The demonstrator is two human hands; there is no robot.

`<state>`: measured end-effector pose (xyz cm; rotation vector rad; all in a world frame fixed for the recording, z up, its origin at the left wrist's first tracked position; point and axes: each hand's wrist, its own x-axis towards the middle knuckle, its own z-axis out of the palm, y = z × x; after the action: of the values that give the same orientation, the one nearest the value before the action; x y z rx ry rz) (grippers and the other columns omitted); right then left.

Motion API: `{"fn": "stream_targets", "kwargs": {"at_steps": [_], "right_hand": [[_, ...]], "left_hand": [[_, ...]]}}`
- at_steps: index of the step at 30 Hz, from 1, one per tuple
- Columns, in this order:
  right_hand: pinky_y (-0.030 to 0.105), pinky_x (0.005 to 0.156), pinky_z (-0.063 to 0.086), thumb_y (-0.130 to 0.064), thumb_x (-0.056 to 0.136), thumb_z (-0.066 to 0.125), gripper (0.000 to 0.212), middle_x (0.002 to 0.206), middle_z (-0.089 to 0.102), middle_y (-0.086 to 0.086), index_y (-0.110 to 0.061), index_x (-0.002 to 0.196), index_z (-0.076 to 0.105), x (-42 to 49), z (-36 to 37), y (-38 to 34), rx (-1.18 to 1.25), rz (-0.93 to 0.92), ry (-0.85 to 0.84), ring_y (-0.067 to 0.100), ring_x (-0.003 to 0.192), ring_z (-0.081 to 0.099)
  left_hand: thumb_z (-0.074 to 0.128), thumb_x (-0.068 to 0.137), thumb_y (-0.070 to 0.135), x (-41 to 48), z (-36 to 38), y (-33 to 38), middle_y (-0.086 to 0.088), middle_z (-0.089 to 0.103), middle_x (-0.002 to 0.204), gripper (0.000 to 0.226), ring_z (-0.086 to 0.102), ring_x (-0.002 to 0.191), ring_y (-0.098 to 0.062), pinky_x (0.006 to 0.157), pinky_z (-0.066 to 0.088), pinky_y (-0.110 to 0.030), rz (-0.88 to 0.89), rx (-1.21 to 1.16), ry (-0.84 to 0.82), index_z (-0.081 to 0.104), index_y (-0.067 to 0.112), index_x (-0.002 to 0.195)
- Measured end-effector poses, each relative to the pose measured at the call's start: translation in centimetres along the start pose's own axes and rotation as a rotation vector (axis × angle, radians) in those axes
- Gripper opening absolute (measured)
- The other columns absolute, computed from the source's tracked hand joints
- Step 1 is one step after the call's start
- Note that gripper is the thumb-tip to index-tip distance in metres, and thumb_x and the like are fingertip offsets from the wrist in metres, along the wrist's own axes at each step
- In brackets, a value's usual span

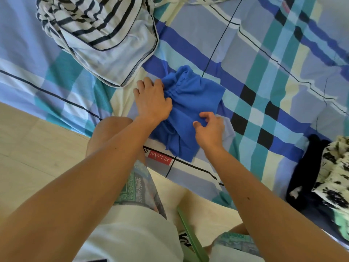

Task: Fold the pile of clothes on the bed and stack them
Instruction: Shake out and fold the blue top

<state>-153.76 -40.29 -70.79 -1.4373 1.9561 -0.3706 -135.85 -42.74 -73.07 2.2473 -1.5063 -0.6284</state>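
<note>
Blue shorts (pixel 190 110) at the edge of the bed (pixel 264 72) look light and floppy, with the left hand (pixel 153 101) flat on the waistband (pixel 175 89) and the right hand (pixel 209 127) pinching the cloth.

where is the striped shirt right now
In the head view, the striped shirt lies crumpled at upper left on the plaid bedsheet, just beyond the left hand and up-left of the blue shorts.

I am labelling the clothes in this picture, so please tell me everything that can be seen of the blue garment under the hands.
The blue garment is plain bright blue, of soft, fleece-like cloth, with a gathered waistband and a drawstring. It lies partly folded and wrinkled on the checked bed sheet, near the bed's edge. The left hand rests on its gathered end; the right hand pinches a fold at its nearer side.
</note>
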Motion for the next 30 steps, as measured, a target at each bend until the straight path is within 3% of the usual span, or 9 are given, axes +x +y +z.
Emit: {"fn": "stream_targets", "kwargs": {"at_steps": [2, 5, 10, 12, 15, 19, 23, 27, 30], "right_hand": [[0.031, 0.091, 0.043, -0.022, 0.089, 0.071, 0.035, 0.134, 0.035, 0.007, -0.024, 0.12, 0.055, -0.2, 0.4, 0.3, 0.038, 0.079, 0.071, 0.027, 0.119, 0.043], [0.031, 0.078, 0.054, -0.019, 0.086, 0.074, 0.038, 0.132, 0.041, 0.007, -0.029, 0.114, 0.051, -0.8, 0.5, 1.0, 0.341, 0.168, 0.02, 0.02, 0.101, 0.057], [0.032, 0.076, 0.061, -0.003, 0.086, 0.07, 0.045, 0.13, 0.057, 0.001, -0.028, 0.12, 0.054, -1.3, -0.6, 2.4, 0.574, 0.092, -0.148, 0.018, 0.107, 0.066], [0.023, 0.071, 0.058, 0.002, 0.086, 0.068, 0.051, 0.128, 0.056, -0.006, -0.03, 0.125, 0.057, -1.4, -1.1, 2.7, 0.595, 0.08, -0.179, 0.01, 0.105, 0.065], [0.015, 0.069, 0.055, 0.007, 0.087, 0.063, 0.061, 0.122, 0.051, -0.023, -0.034, 0.132, 0.058, -1.6, -2.1, 2.6, 0.584, 0.058, -0.199, -0.007, 0.096, 0.063], [0.012, 0.072, 0.054, 0.011, 0.089, 0.059, 0.067, 0.123, 0.047, -0.027, -0.033, 0.139, 0.055, -2.0, -4.7, 2.7, 0.603, -0.033, -0.161, -0.017, 0.096, 0.06], [0.022, 0.088, 0.056, 0.011, 0.088, 0.057, 0.07, 0.143, 0.046, -0.005, -0.035, 0.141, 0.053, -2.3, -9.0, 3.3, 0.612, -0.114, -0.1, 0.008, 0.121, 0.055], [0.018, 0.079, 0.055, 0.015, 0.086, 0.053, 0.071, 0.144, 0.049, -0.002, -0.03, 0.141, 0.055, -3.0, -15.6, 5.7, 0.706, -0.157, 0.02, 0.001, 0.114, 0.058], [0.019, 0.08, 0.055, 0.019, 0.084, 0.051, 0.07, 0.138, 0.053, -0.005, -0.023, 0.14, 0.055, -3.6, -21.7, 8.6, 0.754, -0.191, 0.125, -0.003, 0.113, 0.06]], "left_hand": [[0.059, 0.076, 0.024, 0.0, 0.1, 0.5, -0.015, 0.041, 0.135, 0.058, 0.039, 0.123, -0.037, 0.098, 0.035, -0.045, 0.0, -0.025, 0.034, 0.045, 0.013, 0.131], [0.061, 0.082, 0.024, 0.4, 0.3, 0.4, -0.015, 0.046, 0.134, 0.072, 0.047, 0.121, -0.036, 0.098, 0.042, -0.045, -0.051, -0.248, -0.135, 0.03, 0.011, 0.146], [0.073, 0.072, 0.023, 0.3, -0.8, -0.4, 0.008, 0.063, 0.096, 0.04, 0.062, 0.085, -0.011, 0.062, 0.048, -0.022, -0.227, -0.607, -0.43, 0.054, 0.021, 0.107], [0.073, 0.071, 0.017, -0.3, -0.9, -0.4, 0.002, 0.072, 0.096, 0.034, 0.07, 0.086, -0.017, 0.07, 0.059, -0.03, -0.323, -0.794, -0.532, 0.06, 0.022, 0.102], [0.07, 0.075, 0.013, -1.7, -1.3, 0.0, -0.013, 0.074, 0.108, 0.048, 0.073, 0.094, -0.032, 0.082, 0.061, -0.044, -0.43, -1.045, -0.622, 0.061, 0.012, 0.123], [0.066, 0.081, 0.01, -4.0, -1.7, 2.2, -0.015, 0.073, 0.112, 0.046, 0.072, 0.099, -0.033, 0.083, 0.06, -0.043, -0.42, -1.179, -0.574, 0.06, 0.009, 0.126], [0.064, 0.084, 0.008, -6.1, -2.1, 6.4, -0.013, 0.074, 0.109, 0.04, 0.073, 0.096, -0.031, 0.073, 0.06, -0.038, -0.352, -1.217, -0.527, 0.06, 0.01, 0.124], [0.066, 0.084, 0.006, -7.8, -2.1, 14.1, -0.012, 0.074, 0.111, 0.036, 0.072, 0.1, -0.031, 0.083, 0.059, -0.046, -0.236, -1.209, -0.542, 0.061, 0.013, 0.119], [0.065, 0.085, 0.002, -9.4, -1.5, 21.2, -0.01, 0.075, 0.106, 0.035, 0.073, 0.095, -0.027, 0.072, 0.061, -0.037, -0.117, -1.197, -0.572, 0.062, 0.009, 0.119]]}}
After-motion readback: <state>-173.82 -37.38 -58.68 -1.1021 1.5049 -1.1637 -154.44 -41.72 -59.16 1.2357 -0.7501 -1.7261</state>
